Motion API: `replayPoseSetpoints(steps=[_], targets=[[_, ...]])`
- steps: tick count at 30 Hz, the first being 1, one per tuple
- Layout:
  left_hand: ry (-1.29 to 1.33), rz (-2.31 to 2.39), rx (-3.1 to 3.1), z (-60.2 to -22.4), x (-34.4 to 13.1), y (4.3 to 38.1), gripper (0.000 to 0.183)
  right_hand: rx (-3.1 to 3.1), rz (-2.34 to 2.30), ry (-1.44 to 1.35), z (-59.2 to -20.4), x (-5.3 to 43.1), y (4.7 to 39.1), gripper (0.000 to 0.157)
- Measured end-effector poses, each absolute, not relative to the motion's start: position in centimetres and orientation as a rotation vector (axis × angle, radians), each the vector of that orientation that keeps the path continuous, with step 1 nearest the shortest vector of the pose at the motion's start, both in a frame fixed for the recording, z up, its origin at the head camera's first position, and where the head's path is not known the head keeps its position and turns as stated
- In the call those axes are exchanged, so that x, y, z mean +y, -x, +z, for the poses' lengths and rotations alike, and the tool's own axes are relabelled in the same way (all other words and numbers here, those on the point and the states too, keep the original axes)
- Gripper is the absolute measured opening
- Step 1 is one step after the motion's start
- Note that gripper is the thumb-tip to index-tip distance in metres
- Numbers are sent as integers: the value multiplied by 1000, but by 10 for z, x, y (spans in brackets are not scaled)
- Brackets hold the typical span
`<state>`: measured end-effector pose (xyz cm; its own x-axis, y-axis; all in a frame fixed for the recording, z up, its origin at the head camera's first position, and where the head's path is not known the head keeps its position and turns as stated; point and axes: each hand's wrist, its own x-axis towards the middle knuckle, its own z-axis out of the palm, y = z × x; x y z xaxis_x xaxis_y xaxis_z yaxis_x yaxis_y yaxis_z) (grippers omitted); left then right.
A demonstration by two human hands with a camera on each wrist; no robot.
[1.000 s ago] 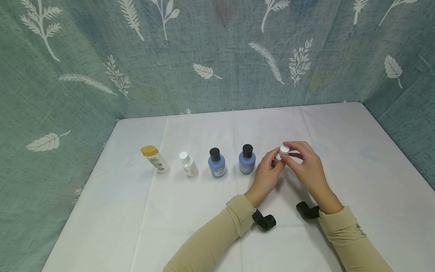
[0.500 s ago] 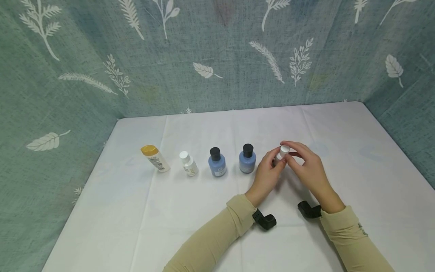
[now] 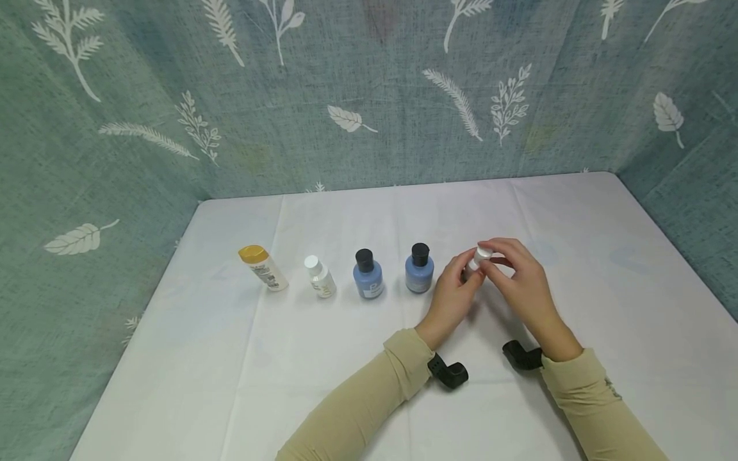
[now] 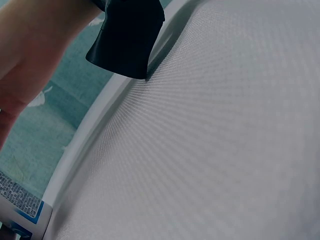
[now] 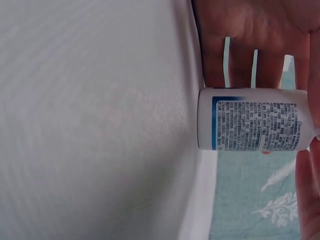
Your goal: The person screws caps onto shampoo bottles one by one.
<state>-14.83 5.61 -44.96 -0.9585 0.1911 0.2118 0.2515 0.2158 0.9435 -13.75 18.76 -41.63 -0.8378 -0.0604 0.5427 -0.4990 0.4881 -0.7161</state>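
A white bottle [image 5: 255,120] with a blue-edged label of small print stands upright on the table, right of the row of bottles. My left hand [image 3: 451,296] grips its body from the left, covering most of it in the head view. On the other side my right hand [image 3: 523,282] pinches the white cap [image 3: 483,253] between thumb and fingers at the top. In the right wrist view a little of the pale neck [image 5: 316,133] shows between fingers. Only part of the bottle's label [image 4: 22,200] appears at the corner of the left wrist view.
Left of my hands stand two blue bottles with black caps, the nearer blue bottle [image 3: 419,275] and another blue bottle [image 3: 368,280]. Beyond are a small white bottle [image 3: 320,280] and a yellow-capped bottle [image 3: 268,272]. A patterned curtain [image 3: 369,96] borders the table [image 3: 323,378].
My right fingers have shifted slightly at the cap, which now looks a little more tilted to the right. My left hand keeps its grip, and the other bottles stay put.
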Motion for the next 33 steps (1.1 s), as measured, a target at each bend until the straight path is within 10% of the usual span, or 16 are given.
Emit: replayPoseSetpoints(steps=[33], targets=[[430,-1927,-2388,-448,57,148,38,-2297,1308,-525,-398,183,128,32]])
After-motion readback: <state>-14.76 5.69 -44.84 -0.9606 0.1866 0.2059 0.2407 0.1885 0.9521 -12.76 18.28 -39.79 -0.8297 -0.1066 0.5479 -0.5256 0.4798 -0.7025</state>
